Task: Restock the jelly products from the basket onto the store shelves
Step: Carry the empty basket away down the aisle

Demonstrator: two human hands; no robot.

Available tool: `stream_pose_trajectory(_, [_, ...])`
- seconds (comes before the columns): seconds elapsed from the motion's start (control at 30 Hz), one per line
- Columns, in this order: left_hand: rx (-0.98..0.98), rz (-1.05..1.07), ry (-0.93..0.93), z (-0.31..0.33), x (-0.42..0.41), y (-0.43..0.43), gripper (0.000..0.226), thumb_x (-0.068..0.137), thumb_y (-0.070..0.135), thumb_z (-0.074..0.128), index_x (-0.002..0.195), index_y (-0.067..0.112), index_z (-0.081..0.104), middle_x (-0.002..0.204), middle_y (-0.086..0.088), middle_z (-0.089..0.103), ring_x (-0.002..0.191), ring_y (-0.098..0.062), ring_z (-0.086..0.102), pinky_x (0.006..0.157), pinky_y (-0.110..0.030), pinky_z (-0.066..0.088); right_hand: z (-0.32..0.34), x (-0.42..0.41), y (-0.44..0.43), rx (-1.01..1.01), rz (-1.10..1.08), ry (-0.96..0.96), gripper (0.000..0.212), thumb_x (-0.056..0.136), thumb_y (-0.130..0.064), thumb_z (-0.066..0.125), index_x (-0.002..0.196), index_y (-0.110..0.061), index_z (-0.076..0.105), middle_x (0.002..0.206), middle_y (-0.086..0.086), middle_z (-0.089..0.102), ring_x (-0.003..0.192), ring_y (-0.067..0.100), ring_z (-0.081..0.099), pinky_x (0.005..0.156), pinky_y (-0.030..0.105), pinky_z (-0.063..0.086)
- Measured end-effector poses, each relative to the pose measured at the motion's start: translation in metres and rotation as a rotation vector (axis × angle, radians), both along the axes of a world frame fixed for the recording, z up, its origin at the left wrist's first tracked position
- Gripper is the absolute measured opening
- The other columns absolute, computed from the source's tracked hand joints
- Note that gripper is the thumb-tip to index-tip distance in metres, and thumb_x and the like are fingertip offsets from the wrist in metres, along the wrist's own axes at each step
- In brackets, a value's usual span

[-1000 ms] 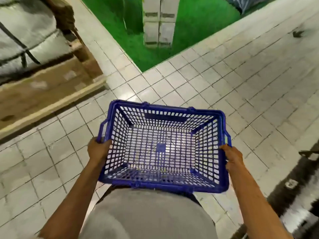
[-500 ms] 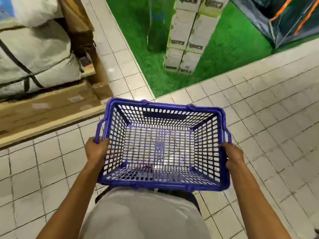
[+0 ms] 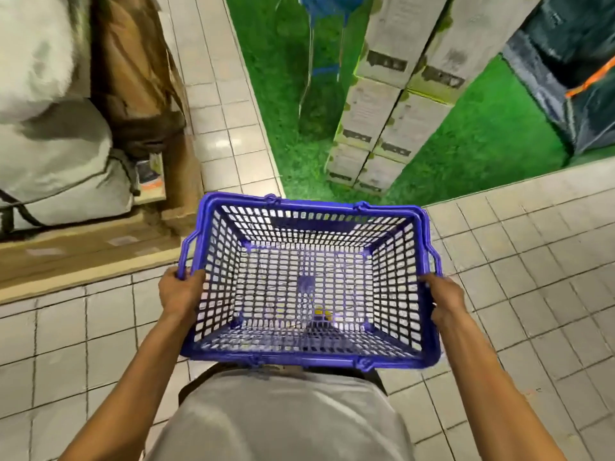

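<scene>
between the fingers of the left hand point(image 3: 179, 292) and right hand point(image 3: 444, 296), each clasping a side rim, hangs the blue mesh shopping basket point(image 3: 316, 204), seemingly empty, so probably light, stiff, easiest held there.

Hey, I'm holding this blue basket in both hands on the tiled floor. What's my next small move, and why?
Probably carry the basket off to fetch jelly stock: the left hand and right hand grip its side rims, its mesh holds nothing, and no shelves show, only stacked boxes on green turf ahead.
</scene>
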State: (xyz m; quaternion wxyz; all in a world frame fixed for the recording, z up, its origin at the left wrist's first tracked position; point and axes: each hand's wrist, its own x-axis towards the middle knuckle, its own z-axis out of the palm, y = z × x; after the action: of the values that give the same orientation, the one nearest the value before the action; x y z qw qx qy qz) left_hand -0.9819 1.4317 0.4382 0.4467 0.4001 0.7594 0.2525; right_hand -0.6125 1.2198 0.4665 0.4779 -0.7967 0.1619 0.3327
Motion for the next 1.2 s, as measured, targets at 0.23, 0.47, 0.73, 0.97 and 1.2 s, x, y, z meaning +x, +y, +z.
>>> stream_pose_trajectory(0.23, [-0.003,0.167,-0.008,0.002,0.069,0.072,0.025,0.080,0.011,0.067,0.101,-0.003,0.063,0.092,-0.023,0.067,0.078,-0.029,0.061,0.083,-0.051,0.053,0.012,0.102,0.141,0.021,0.132,-0.018,0.019,0.081,-0.002,0.065,0.072,-0.015,0.055,0.064,0.005,0.055,0.047,0.015,0.050,0.033,0.013,0.039])
stream_pose_trajectory(0.47, [0.006,0.320,0.013,-0.018,0.100,0.160,0.016,0.081,0.009,0.068,0.093,0.003,0.059,0.088,-0.018,0.063,0.075,-0.023,0.058,0.072,-0.040,0.049,-0.008,0.139,0.285,0.046,0.228,-0.011,0.021,0.082,0.002,0.061,0.072,-0.014,0.052,0.037,-0.006,0.053,0.026,0.001,0.044,0.029,0.011,0.033])
stream_pose_trajectory(0.73, [-0.058,0.404,0.020,-0.083,0.126,0.315,0.021,0.083,0.005,0.066,0.103,0.003,0.062,0.093,-0.015,0.064,0.081,-0.023,0.058,0.077,-0.037,0.048,-0.077,0.165,0.461,-0.036,0.281,-0.026,0.021,0.082,-0.001,0.065,0.072,-0.015,0.053,0.066,0.006,0.058,0.044,0.010,0.053,0.033,0.015,0.038])
stream_pose_trajectory(0.97, [-0.170,0.523,-0.072,-0.184,0.151,0.402,0.007,0.083,-0.003,0.066,0.089,0.000,0.063,0.044,0.009,0.062,0.037,0.001,0.054,0.039,-0.014,0.045,-0.177,0.192,0.551,-0.059,0.311,0.039,0.025,0.085,0.000,0.064,0.069,-0.016,0.054,0.041,-0.004,0.056,0.029,0.001,0.046,0.030,0.010,0.033])
stream_pose_trajectory(1.2, [-0.232,0.415,0.040,-0.346,0.169,0.457,0.023,0.083,0.006,0.067,0.105,0.001,0.064,0.092,-0.018,0.064,0.083,-0.025,0.059,0.085,-0.043,0.050,-0.331,0.218,0.599,-0.092,0.330,0.056,0.028,0.087,0.004,0.059,0.071,-0.017,0.052,0.053,0.000,0.053,0.038,0.003,0.048,0.036,0.013,0.040])
